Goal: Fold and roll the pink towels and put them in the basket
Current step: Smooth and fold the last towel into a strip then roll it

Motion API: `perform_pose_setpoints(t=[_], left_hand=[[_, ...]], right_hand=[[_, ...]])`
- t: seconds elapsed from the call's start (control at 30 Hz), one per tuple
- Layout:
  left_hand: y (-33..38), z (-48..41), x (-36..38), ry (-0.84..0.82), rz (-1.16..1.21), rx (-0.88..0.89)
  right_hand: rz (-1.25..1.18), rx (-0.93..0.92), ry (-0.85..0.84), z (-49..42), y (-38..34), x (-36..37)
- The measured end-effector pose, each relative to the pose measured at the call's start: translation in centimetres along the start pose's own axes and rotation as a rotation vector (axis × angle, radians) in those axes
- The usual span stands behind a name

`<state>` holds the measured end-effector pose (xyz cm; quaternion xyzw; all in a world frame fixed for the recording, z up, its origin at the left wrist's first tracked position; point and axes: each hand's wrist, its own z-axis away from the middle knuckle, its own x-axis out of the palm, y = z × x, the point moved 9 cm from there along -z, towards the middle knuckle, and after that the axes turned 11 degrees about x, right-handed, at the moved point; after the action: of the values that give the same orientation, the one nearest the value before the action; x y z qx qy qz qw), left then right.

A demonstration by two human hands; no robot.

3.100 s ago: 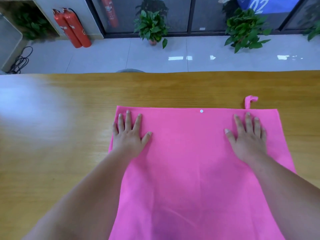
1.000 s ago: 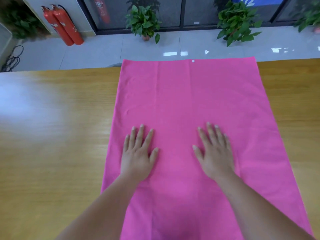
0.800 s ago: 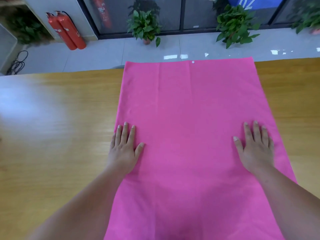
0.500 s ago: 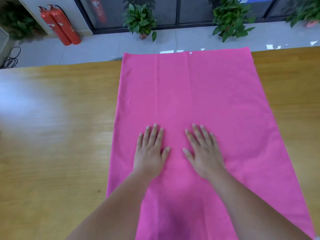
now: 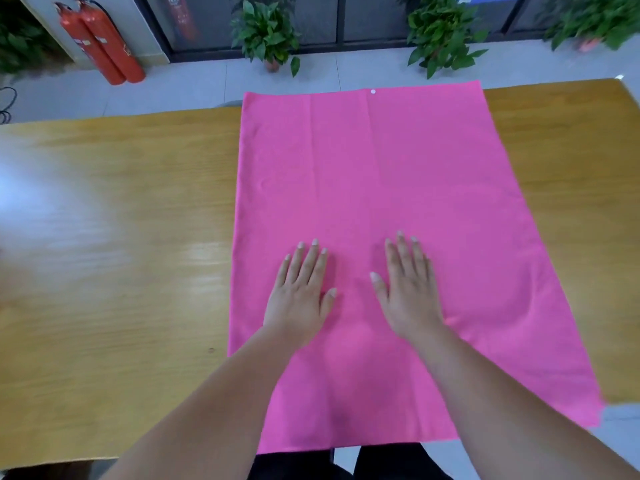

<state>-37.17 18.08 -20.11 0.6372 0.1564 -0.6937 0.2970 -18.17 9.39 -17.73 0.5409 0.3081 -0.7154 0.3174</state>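
Now, hands: the left hand (image 5: 300, 296) and the right hand (image 5: 410, 292) are lying palm-down on the towel (image 5: 381, 168), fingers straight and slightly spread, gripping nothing. They are sitting near each other without touching.
Change: under a second ago the hands were pressing near the towel's 9 and 3 o'clock edges. They are now resting close together in its middle, much as half a second ago.
Towel: the pink cloth is lying flat and unrolled on the table (image 5: 121, 237), running from 6 to 12 o'clock. It is reaching farther toward 12 o'clock than three seconds ago. Its far edge is overhanging the table's far side and its near edge is hanging off the near side.
Dot: a small white dot (image 5: 373, 91) is sitting on the towel's far edge at 12 o'clock.
Pot: a small pot (image 5: 272, 65) is standing on the floor beyond the table at 11 o'clock, holding a leafy green plant (image 5: 266, 29).
Fire extinguishers: two red fire extinguishers (image 5: 104, 43) are leaning together at 10 o'clock, by the wall.
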Motion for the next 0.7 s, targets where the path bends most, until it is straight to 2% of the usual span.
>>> perform_pose_setpoints(t=[0.07,0.17,0.23,0.37,0.47,0.57,0.7], left_hand=[[0.2,1.3,0.8,0.005,0.023,-0.029],[-2.5,4.3,1.2,0.020,0.009,-0.049],[-4.2,5.6,1.1,0.023,-0.007,-0.036],[-5.2,5.9,1.2,0.014,-0.017,-0.065],[-5.2,5.6,1.4,-0.037,-0.056,-0.119],[-0.8,5.3,0.9,-0.032,-0.052,-0.105],[9.3,6.4,2.3,-0.013,0.012,0.042]], right_hand=[[0.007,-0.123,-0.032,3.3,-4.1,2.0],[0.050,-0.163,-0.033,5.0,-1.2,3.5],[0.053,-0.088,-0.007,4.1,4.2,3.2],[0.056,0.220,0.012,2.3,17.6,1.2],[0.050,0.320,-0.030,2.0,22.0,0.3],[0.045,0.245,0.016,3.6,16.7,-0.4],[0.017,-0.131,-0.054,8.8,6.5,2.0]])
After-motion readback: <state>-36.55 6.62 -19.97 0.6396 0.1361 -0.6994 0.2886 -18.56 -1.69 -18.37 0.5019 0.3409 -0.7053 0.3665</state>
